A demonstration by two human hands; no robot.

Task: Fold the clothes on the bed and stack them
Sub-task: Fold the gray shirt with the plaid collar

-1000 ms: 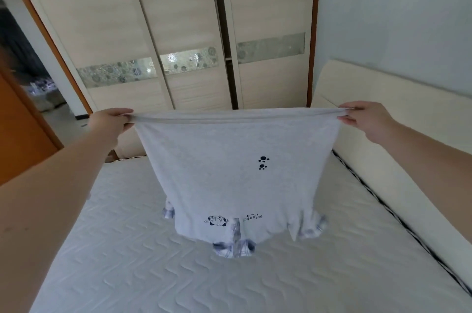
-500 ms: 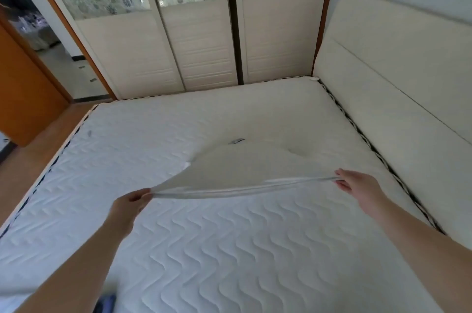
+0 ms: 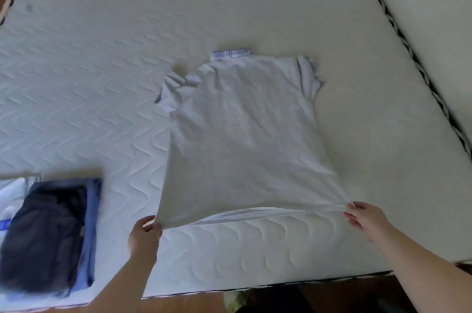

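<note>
Now your left hand [image 3: 144, 234] and right hand [image 3: 365, 218] each pinch a bottom corner of the grey shirt [image 3: 242, 133], fingers curled onto the hem, hands set wide apart at the near edge of the mattress [image 3: 84, 87]. What changed: a second ago you had the shirt hanging in the air by that same hem, half a second ago it was billowing down, and now it lies spread on the bed — so the laying-out step looks done, folding proper not yet begun. The hem between your hands is slightly lifted, a thin gap of the inner layer showing under it, so the shirt is flat except along that near edge. From your hands the body of the shirt runs away from you up the mattress; it lies plain side up, no print showing. Further out, the left sleeve [image 3: 171, 90] is crumpled and partly tucked, the right sleeve [image 3: 310, 75] lies flatter, and the plaid collar [image 3: 231, 54] sits at the far end. Off to your left, near the bed's edge and well apart from the shirt, sits the stack of folded clothes [image 3: 51, 231] — dark piece on top, blue under it. My guess: let go of the hem, smooth that left sleeve, then fold.
</note>
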